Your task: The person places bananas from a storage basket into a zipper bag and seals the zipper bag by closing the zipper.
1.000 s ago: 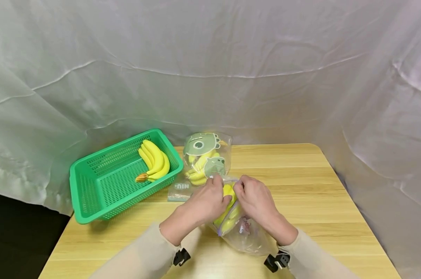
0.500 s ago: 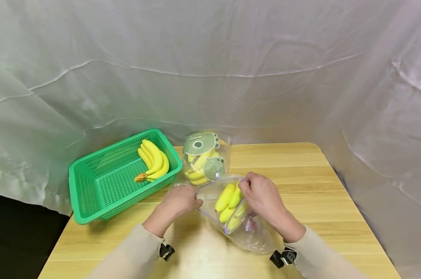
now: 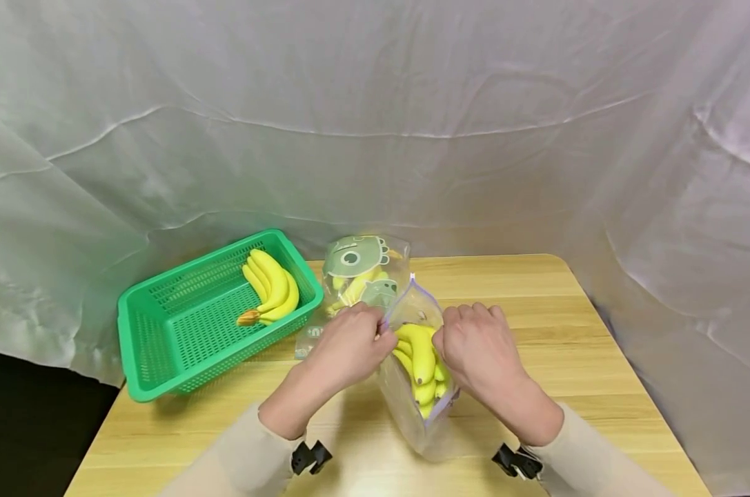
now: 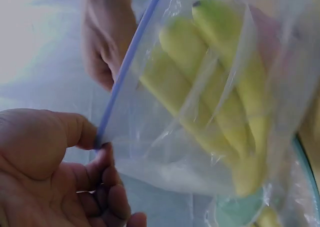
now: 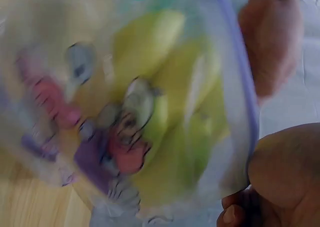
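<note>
A clear zip bag [image 3: 406, 414] with a purple zip edge is held up between both hands, its mouth spread apart. Inside it lies a bunch of yellow bananas [image 3: 419, 352], showing through the plastic in both wrist views. The left hand [image 3: 352, 345] pinches the rim on the left; in the left wrist view its thumb and forefinger meet on the purple edge [image 4: 131, 62]. On the right, the right hand [image 3: 480, 348] grips the opposite rim, thumb pressed to the zip edge [image 5: 247, 97]. Coloured cartoon figures [image 5: 132, 137] are printed on the bag's right side.
A green plastic basket [image 3: 185, 383] stands on the left of the wooden table [image 3: 573, 386], holding another banana bunch [image 3: 275, 286]. Behind the hands lies a second clear bag with a green cartoon print [image 3: 352, 257], bananas inside. Grey cloth [image 3: 375, 172] hangs behind the table.
The left hand moved left with the rim, then came back right and up. The bag is now raised and more upright, its mouth wide, with the bananas deeper inside.
</note>
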Motion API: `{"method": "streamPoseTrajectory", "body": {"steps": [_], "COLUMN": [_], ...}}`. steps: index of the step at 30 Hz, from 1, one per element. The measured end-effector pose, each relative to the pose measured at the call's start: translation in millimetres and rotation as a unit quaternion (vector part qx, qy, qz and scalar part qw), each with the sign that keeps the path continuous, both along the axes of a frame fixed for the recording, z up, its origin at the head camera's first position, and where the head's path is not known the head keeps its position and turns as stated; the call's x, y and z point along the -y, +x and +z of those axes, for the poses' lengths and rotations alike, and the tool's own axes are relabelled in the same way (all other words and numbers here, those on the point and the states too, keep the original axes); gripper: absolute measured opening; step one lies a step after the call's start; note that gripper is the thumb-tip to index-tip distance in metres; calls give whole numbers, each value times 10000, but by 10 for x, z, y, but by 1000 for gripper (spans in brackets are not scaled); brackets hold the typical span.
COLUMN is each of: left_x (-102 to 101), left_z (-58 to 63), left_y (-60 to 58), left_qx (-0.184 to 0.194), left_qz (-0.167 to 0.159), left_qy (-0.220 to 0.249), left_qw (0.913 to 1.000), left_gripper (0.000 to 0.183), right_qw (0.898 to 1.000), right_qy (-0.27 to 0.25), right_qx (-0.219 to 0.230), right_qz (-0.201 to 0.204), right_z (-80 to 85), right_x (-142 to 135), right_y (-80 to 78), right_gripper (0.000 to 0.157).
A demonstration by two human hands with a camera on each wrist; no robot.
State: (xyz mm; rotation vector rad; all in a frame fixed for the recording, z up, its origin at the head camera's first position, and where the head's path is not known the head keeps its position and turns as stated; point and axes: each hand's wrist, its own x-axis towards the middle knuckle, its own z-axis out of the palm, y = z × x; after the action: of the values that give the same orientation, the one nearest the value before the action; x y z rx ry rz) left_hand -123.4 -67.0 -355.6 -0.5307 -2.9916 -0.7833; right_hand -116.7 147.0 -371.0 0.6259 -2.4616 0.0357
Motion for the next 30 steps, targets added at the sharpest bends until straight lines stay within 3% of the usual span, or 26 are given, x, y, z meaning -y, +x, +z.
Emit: {"method": "streamPoseTrajectory", "body": {"steps": [5,8,11,14,17,19,22,26,30], "left_x": [-29,-21,-9,17,45,51,35,-2,38], "left_z": [110,160,198,228,230,214,167,144,214], "left_y": [50,66,60,36,30,48,86,106,77], "left_qx": [-233,-165,-15,-56,-102,-25,146,302,361], "left_qz": [125,142,156,406,670,638,275,-94,240], "left_qy": [294,318,541,748,562,245,-99,57,227], "left_qw": [9992,9993,9984,9964,9961,9977,9995,9995,9988], "left_gripper": [16,16,15,16,20,24,28,27,27], "right_qw": [9999,9998,9980,9959,9979,9988,9987,9980,9974], "right_qy": [-33,144,418,541,309,30,-272,-221,-389], "right_qx": [-129,99,438,659,561,436,382,583,575], "right_qz": [13,-54,163,296,12,-219,-218,29,-217], "right_z": [80,123,125,132,183,228,269,252,294], "right_x": [3,28,100,147,120,86,77,117,56], "right_y": [35,69,133,171,141,105,87,104,55], "right_gripper": [26,28,26,26,27,28,28,28,27]}}
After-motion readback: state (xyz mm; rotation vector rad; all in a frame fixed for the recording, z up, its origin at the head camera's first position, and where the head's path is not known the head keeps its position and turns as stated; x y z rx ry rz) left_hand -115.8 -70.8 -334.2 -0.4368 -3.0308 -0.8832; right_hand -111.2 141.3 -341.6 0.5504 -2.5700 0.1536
